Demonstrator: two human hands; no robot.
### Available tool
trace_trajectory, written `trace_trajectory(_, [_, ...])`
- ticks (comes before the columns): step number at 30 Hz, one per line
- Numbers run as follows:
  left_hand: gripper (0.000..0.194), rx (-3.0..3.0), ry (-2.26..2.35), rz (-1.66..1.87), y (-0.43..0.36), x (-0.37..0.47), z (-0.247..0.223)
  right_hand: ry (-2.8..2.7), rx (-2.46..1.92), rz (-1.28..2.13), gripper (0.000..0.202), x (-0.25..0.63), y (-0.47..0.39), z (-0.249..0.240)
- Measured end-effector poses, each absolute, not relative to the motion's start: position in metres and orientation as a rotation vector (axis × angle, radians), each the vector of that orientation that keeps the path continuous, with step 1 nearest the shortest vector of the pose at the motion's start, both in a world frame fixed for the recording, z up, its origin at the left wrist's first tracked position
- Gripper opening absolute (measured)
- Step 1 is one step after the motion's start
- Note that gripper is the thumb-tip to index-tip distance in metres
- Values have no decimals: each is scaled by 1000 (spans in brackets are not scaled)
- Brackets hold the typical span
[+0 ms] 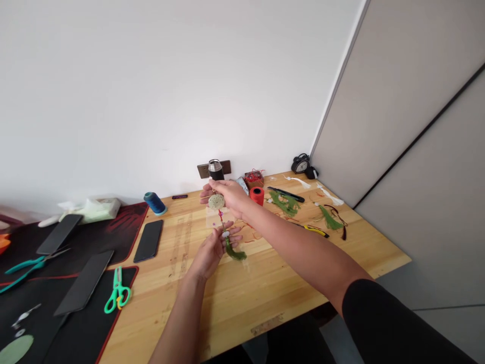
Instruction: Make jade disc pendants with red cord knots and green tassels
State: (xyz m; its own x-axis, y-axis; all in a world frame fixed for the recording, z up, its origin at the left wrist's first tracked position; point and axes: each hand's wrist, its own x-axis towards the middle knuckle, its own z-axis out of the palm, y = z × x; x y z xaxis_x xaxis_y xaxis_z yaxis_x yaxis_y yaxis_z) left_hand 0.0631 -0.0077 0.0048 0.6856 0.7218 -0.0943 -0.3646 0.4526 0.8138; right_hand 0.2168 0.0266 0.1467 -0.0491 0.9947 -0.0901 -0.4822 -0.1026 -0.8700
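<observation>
In the head view, my right hand point(232, 194) is closed at the top of a hanging ornament, pinching its cord above a round, pale green pendant point(216, 202). Below the pendant runs a red knotted cord point(221, 215) to a white bead point(226, 234) and a green tassel point(235, 252). My left hand point(214, 250) is palm up under the lower part, fingers spread, with the bead and tassel lying across them. The ornament is held above the wooden table point(223, 303).
Right of my hands are a red thread spool point(256, 196), a black utility knife point(286, 194), green tassels point(286, 203) and yellow-handled tweezers point(317, 231). Leftward lie a blue thread spool point(155, 203), a phone point(149, 240), green scissors point(117, 292) and teal pliers point(34, 265). A thermos point(215, 171) stands behind.
</observation>
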Motion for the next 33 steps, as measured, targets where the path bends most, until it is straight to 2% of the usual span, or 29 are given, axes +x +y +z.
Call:
trace_trajectory(4, [54, 918, 510, 695, -14, 59, 1, -796, -912, 1467, 30, 217, 25, 150])
trace_trajectory(8, [50, 952, 588, 698, -23, 56, -4, -787, -925, 1468, 31, 217, 25, 153])
trace_trajectory(13, [54, 1059, 674, 680, -32, 55, -9, -803, -911, 1464, 30, 217, 25, 153])
trace_trajectory(20, [71, 1316, 740, 570, -36, 39, -12, -840, -828, 1468, 27, 215, 25, 150])
trace_trajectory(24, [74, 1414, 841, 690, -28, 24, -8, -844, -836, 1491, 28, 215, 22, 151])
trace_trajectory(27, [71, 1443, 927, 869, -18, 18, 7, -835, -857, 1484, 28, 213, 19, 153])
trace_trajectory(33, [58, 1390, 776, 1041, -1, 36, 48, -786, -848, 1501, 27, 209, 16, 155])
